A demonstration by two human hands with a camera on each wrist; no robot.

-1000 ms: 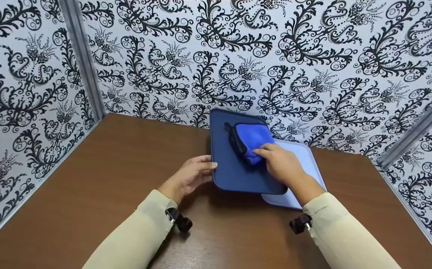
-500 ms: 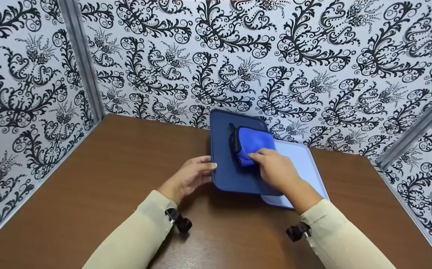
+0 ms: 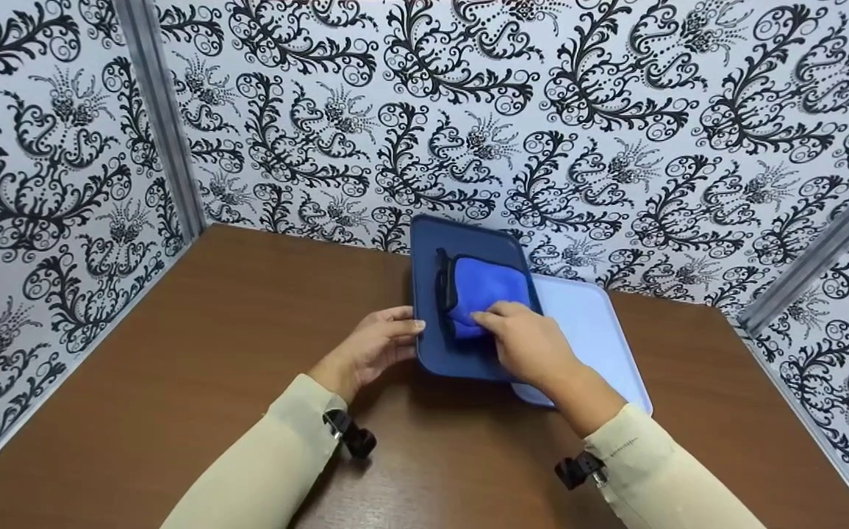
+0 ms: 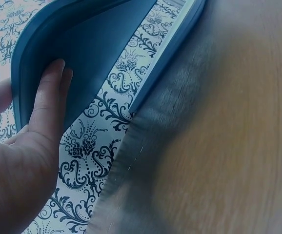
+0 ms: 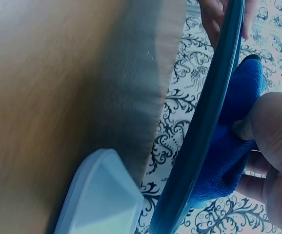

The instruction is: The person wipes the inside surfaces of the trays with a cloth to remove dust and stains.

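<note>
My left hand (image 3: 376, 345) grips the left edge of a dark blue tray (image 3: 453, 360), thumb on the front and fingers behind. The tray is tilted up off the table, its face toward me. In the left wrist view, the fingers (image 4: 48, 100) lie along the tray's underside (image 4: 97, 53). My right hand (image 3: 531, 342) pinches a folded bright blue cloth (image 3: 494, 283) with black edging and holds it against the tray's face. The right wrist view shows the cloth (image 5: 229, 151) bunched between the thumb and the tray (image 5: 204, 117).
A pale lavender tray (image 3: 593, 330) lies on the brown wooden table (image 3: 270, 308) to the right, partly hidden by the dark tray. Behind stands a wall (image 3: 306, 110) with black scroll patterns, close to the table's back edge.
My right hand has moved left and slightly down across the dark tray with the cloth, uncovering more of the lavender tray. The left hand and dark tray stay nearly still.
</note>
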